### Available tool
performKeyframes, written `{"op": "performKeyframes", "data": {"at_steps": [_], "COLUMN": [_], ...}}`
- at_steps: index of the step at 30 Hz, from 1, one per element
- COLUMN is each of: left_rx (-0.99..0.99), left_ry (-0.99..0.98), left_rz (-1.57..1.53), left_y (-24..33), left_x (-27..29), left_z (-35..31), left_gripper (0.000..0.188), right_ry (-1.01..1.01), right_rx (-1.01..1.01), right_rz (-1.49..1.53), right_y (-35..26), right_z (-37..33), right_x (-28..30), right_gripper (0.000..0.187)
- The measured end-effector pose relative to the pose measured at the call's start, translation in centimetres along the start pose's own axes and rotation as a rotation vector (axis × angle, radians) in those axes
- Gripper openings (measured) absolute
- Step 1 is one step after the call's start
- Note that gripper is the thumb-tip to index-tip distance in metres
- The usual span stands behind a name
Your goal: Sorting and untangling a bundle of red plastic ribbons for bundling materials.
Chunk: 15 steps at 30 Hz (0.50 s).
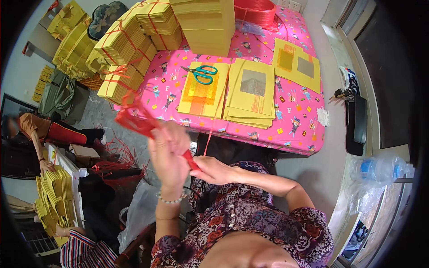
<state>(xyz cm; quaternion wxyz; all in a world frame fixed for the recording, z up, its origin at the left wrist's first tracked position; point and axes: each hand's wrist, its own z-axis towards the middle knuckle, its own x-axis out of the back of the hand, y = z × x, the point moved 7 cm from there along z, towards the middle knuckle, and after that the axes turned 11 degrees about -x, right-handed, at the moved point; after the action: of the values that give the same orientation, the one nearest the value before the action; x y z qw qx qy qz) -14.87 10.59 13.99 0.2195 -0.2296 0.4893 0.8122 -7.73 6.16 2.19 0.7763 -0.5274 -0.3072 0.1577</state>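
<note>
A red plastic strip (138, 121) is gathered in loops in front of me, raised over the table's near left corner. My left hand (169, 149), smeared a little by motion and with a beaded bracelet at its wrist, is closed around it. My right hand (215, 169) pinches a lower stretch of the red strip close beside the left one. From near it a thin red strand runs up to the table, between two piles of yellow paper. Teal-handled scissors (203, 74) lie on the left pile, which has an orange and gold square (201, 94).
On the pink patterned table (170, 117) are yellow paper (237, 100) with a silver square, tied yellow bundles (123, 42), a tall yellow stack (203, 29) and a red twine coil (254, 12). Other people handle yellow paper (56, 194) at left. A plastic bottle (373, 169) is at right.
</note>
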Motion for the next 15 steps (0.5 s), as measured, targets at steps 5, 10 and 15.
{"op": "performKeyframes", "data": {"at_steps": [5,10,15], "left_rx": [-0.202,-0.386,-0.433], "left_ry": [0.108,0.07,0.247], "left_rz": [-0.082,-0.072,0.11], "left_y": [7.5,13.4,17.6], "left_x": [2.2,7.3,19.1], "left_z": [0.7,1.1,-0.5], "left_gripper": [0.026,0.024,0.024], "right_ry": [-0.22,-0.389,-0.579], "right_rx": [-0.119,-0.206,-0.431], "right_rz": [-0.137,-0.05,0.062], "right_y": [2.8,4.1,4.9], "right_z": [-0.9,-2.5,-3.8], "right_x": [-1.1,0.4,6.6], "right_gripper": [0.025,0.028,0.033]}}
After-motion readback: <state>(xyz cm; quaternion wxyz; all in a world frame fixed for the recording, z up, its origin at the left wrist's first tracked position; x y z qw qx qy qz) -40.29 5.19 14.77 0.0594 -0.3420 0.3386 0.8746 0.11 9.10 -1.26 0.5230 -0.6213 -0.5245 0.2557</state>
